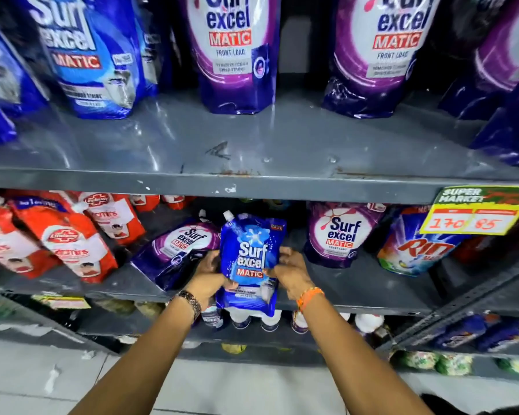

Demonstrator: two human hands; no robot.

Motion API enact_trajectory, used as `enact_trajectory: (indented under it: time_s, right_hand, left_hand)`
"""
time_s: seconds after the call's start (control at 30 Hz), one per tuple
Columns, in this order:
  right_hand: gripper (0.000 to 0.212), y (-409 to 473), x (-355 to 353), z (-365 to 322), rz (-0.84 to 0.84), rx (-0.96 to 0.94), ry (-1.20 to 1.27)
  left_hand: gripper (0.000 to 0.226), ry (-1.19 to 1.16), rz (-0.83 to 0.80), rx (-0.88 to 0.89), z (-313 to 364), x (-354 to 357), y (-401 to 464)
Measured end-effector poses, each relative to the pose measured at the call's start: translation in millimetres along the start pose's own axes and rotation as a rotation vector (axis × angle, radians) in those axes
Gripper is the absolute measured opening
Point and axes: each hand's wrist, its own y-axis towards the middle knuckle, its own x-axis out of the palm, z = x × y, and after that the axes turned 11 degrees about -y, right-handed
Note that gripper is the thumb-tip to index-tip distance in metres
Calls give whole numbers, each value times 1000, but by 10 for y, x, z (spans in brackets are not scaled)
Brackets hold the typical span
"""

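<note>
A blue Surf Excel Matic refill pouch with a white spout stands upright at the front of the middle grey shelf. My left hand grips its left edge and my right hand grips its right edge. Part of each hand's fingers is hidden behind the pouch. A purple Surf Excel Matic pouch lies tilted just left of it, touching my left hand.
Another purple pouch and a Rin pack stand to the right, red Lifebuoy pouches to the left. The upper shelf holds large blue and purple pouches at its back. A yellow price tag hangs from its edge. Bottles fill the lower shelf.
</note>
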Motion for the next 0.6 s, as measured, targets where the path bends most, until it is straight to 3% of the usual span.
enact_trajectory:
  time_s: [0.07,0.27,0.43,0.6]
  right_hand:
    - [57,-64,-52,-63,21,-71,1]
    - [72,-51,-168,-348,210,-321,-75]
    - [66,46,-111,-421,410,-476,-113]
    - [59,116,-106,-376,433,-501,-133]
  left_hand:
    - [79,12,-15,64,43,-2,-12]
    - [79,139,-36,345,348,230,-3]
    - [88,163,37,503,379,450,305]
    - [89,262,72,569,265,499,565]
